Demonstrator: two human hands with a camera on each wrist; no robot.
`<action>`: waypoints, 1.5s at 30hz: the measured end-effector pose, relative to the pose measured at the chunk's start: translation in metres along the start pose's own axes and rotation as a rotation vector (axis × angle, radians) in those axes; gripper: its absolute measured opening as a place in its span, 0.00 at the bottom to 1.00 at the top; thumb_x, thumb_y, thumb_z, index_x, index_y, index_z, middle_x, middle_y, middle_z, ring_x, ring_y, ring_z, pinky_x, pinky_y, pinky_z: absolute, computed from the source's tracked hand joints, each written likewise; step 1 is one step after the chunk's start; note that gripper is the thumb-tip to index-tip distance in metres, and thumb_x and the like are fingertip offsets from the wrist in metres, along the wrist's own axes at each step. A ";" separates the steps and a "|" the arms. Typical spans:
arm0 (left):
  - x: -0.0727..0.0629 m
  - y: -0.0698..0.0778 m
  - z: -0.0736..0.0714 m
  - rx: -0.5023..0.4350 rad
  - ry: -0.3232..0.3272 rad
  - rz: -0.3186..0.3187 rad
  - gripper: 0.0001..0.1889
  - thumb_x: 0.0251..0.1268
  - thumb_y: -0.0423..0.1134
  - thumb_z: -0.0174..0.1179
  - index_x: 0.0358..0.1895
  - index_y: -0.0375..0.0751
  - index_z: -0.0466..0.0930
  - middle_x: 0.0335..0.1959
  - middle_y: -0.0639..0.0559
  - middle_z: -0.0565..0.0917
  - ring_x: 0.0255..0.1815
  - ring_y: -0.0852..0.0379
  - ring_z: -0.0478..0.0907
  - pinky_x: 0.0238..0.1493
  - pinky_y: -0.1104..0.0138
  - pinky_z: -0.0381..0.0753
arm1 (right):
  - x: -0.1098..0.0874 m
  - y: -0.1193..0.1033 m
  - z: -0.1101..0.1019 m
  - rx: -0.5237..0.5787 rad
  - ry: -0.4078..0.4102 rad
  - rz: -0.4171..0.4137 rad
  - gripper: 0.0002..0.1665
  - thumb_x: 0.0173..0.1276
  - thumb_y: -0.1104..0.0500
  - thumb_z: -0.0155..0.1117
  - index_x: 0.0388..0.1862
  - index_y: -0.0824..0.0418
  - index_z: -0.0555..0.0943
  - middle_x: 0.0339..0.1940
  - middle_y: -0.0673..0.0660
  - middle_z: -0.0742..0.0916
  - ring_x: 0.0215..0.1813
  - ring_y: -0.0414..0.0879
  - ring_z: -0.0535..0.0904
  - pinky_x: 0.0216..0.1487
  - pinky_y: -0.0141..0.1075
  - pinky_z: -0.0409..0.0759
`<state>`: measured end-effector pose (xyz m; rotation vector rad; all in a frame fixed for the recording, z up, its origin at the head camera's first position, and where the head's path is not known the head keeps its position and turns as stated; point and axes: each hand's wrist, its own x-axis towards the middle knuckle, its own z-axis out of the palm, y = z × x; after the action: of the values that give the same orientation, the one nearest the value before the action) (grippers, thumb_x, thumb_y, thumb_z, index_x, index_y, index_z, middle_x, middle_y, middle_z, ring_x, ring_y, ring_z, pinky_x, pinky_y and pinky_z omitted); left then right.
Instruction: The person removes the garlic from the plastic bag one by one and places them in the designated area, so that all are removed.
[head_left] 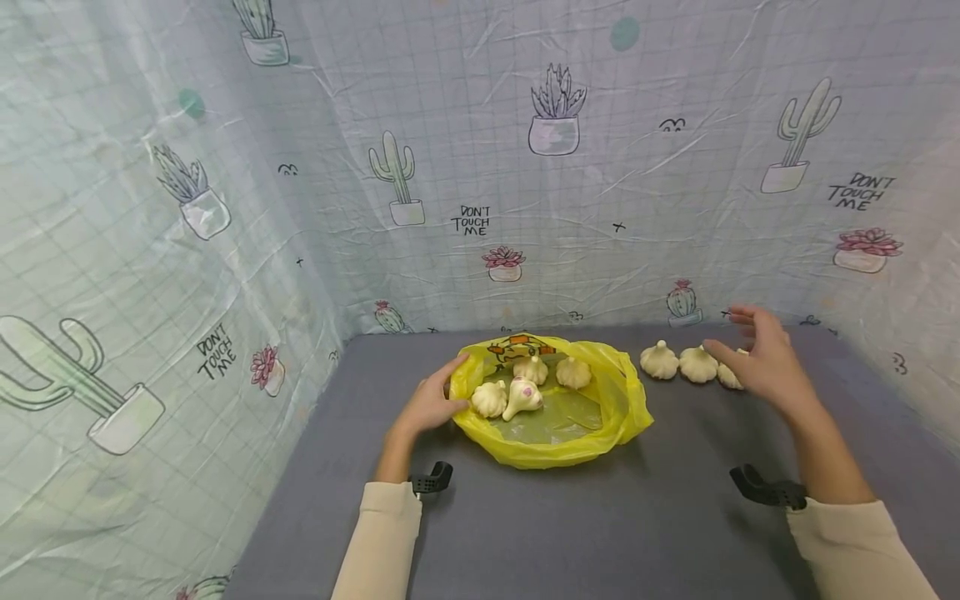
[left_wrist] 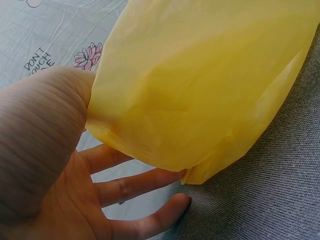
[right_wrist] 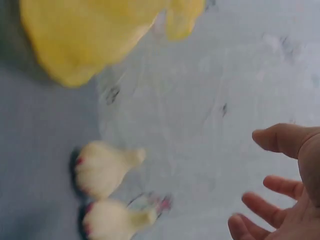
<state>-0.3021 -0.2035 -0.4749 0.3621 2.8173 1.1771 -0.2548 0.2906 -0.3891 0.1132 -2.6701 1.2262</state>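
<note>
A yellow plastic bag (head_left: 637,408) lies on the table with its mouth spread wide. Inside it are several garlic bulbs (head_left: 573,372), one with purple marks near its stem. My left hand (head_left: 431,406) holds the bag's left rim; in the left wrist view the yellow plastic (left_wrist: 200,100) hides the thumb's end, while the other fingers (left_wrist: 135,186) extend outside the bag. To the right, three garlic bulbs (head_left: 660,361) stand in a row. Above the rightmost one is my right hand (head_left: 768,362), fingers spread and holding nothing, partly covering that bulb. Two bulbs (right_wrist: 102,169) show in the right wrist view.
The grey tabletop (head_left: 555,533) ends at a hanging sheet (head_left: 450,275) printed with cacti, which rises behind and on both sides. A black strap mount (head_left: 432,478) sits on the left wrist, and another (head_left: 765,487) on the right.
</note>
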 end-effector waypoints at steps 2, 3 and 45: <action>0.000 0.000 0.001 -0.009 0.007 0.000 0.45 0.59 0.38 0.67 0.81 0.65 0.59 0.77 0.46 0.70 0.56 0.50 0.81 0.53 0.57 0.81 | -0.003 -0.015 0.003 0.018 -0.008 -0.058 0.48 0.77 0.48 0.60 0.82 0.69 0.50 0.74 0.79 0.65 0.69 0.78 0.62 0.62 0.68 0.65; 0.000 0.000 0.001 -0.012 0.009 0.000 0.45 0.59 0.38 0.67 0.80 0.65 0.59 0.77 0.46 0.71 0.56 0.50 0.81 0.53 0.57 0.81 | -0.005 -0.022 0.005 0.022 -0.009 -0.085 0.47 0.77 0.48 0.61 0.82 0.68 0.51 0.73 0.77 0.67 0.69 0.75 0.64 0.63 0.64 0.66; 0.001 -0.002 0.001 0.015 0.011 0.019 0.45 0.59 0.38 0.67 0.81 0.65 0.59 0.79 0.48 0.67 0.64 0.47 0.77 0.57 0.53 0.79 | -0.001 -0.087 0.214 -0.097 -0.360 -0.327 0.38 0.65 0.64 0.71 0.75 0.55 0.72 0.71 0.67 0.71 0.63 0.60 0.75 0.50 0.48 0.78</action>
<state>-0.3030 -0.2040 -0.4768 0.3858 2.8402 1.1662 -0.2730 0.0719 -0.4603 0.7901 -2.8417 1.0511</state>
